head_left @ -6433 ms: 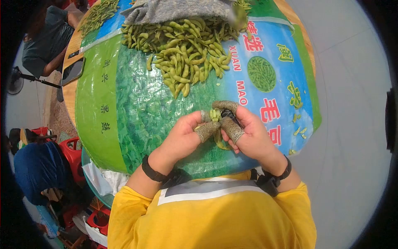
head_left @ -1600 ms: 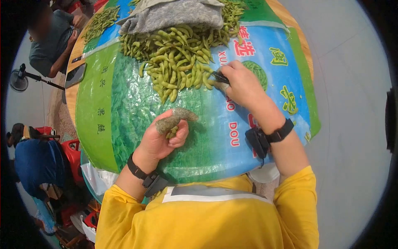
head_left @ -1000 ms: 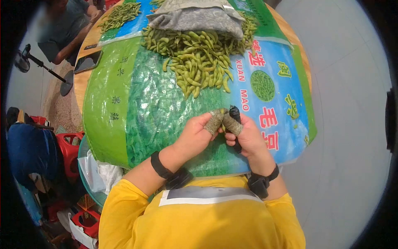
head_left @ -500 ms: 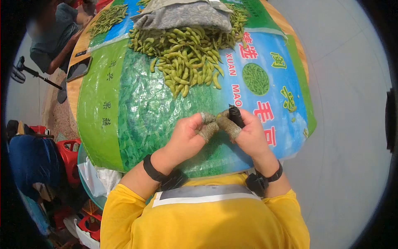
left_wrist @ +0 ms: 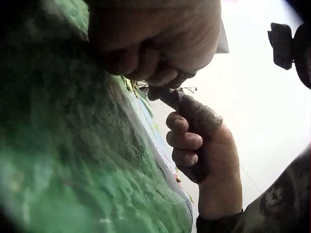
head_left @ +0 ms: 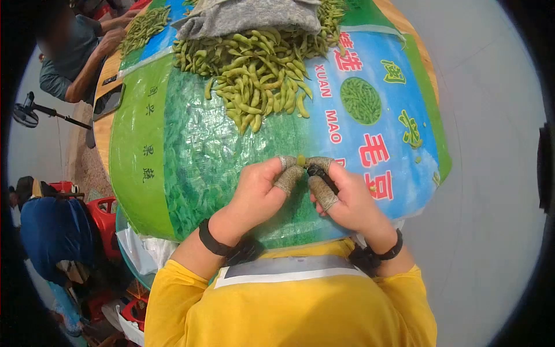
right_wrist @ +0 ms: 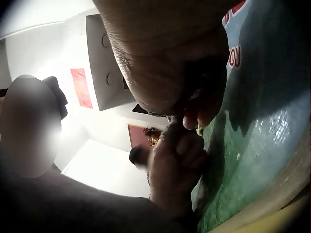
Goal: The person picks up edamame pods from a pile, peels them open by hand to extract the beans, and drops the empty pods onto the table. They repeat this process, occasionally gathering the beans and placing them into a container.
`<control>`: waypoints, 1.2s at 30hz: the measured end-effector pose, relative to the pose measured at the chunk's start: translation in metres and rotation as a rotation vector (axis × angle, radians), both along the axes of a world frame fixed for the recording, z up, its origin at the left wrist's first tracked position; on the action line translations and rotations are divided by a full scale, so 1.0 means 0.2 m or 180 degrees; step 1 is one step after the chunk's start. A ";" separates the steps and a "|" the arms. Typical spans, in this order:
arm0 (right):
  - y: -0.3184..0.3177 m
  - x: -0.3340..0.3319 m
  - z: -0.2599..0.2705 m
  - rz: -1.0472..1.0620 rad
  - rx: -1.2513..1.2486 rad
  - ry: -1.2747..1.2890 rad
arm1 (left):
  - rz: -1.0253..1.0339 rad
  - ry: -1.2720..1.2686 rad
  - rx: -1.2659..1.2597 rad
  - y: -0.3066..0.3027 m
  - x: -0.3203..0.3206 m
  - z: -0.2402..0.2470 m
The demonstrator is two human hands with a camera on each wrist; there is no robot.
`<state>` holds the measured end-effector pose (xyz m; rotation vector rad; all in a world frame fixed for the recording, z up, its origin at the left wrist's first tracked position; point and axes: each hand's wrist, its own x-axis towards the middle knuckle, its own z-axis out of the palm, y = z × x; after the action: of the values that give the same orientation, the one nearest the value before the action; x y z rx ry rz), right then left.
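My left hand [head_left: 257, 185], with knitted covers on thumb and forefinger, pinches a green soybean pod [head_left: 301, 160] in front of my chest. Its other fingers curl underneath, out of sight from above. Close against it, my right hand [head_left: 352, 196] grips a slim black tool [head_left: 321, 174] whose exact kind I cannot tell. Similar covers wrap the right thumb and forefinger. In the left wrist view the right hand [left_wrist: 209, 150] has its fingers folded round the tool, and both hands' fingertips meet at its end. A heap of soybean pods [head_left: 248, 87] lies beyond the hands.
A grey cloth [head_left: 248, 20] covers the back of the heap. Printed green and blue sacking [head_left: 202, 156] spreads over the round wooden table. At the left edge lies a phone [head_left: 108, 101], near another seated person [head_left: 72, 63]. A red stool [head_left: 104, 222] stands lower left.
The right hand reached to the heap with the black tool, then came back to the left hand, which held several small green pieces. Lately the hands stay together, fingers shifting slightly.
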<state>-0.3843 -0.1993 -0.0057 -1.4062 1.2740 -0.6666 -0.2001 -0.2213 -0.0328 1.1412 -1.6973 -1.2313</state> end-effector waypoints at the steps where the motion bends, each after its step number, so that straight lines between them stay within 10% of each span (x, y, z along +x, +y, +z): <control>1: 0.00 0.00 -0.01 0.0085 -0.0234 0.0166 | -0.0076 -0.0132 0.0072 0.00 0.01 0.01; 14: 0.00 0.03 -0.08 -0.0212 -0.0518 -0.0430 | 0.0029 -0.1124 -0.1316 0.01 0.00 -0.01; 18: -0.06 0.00 0.00 -0.0238 0.1468 -0.1622 | -0.0033 -0.0486 -0.0793 0.01 0.00 0.01; 19: -0.06 -0.01 0.01 -0.0304 0.1995 -0.2098 | -0.0101 0.0387 0.0351 0.00 0.01 0.02; 21: -0.05 -0.01 0.02 -0.0248 0.1847 -0.1964 | -0.0260 0.1394 0.1700 -0.01 0.03 0.02; 31: -0.03 0.08 0.06 0.0161 -0.0612 0.0131 | 0.0035 0.0765 0.0814 0.00 0.00 0.05; 36: -0.05 0.06 0.10 0.0156 -0.0466 0.0254 | -0.0346 0.1726 0.2399 -0.04 0.05 0.03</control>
<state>-0.3718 -0.2097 0.0149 -1.5925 1.2694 -0.6874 -0.1901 -0.2288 -0.0275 0.9764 -0.9036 -2.1175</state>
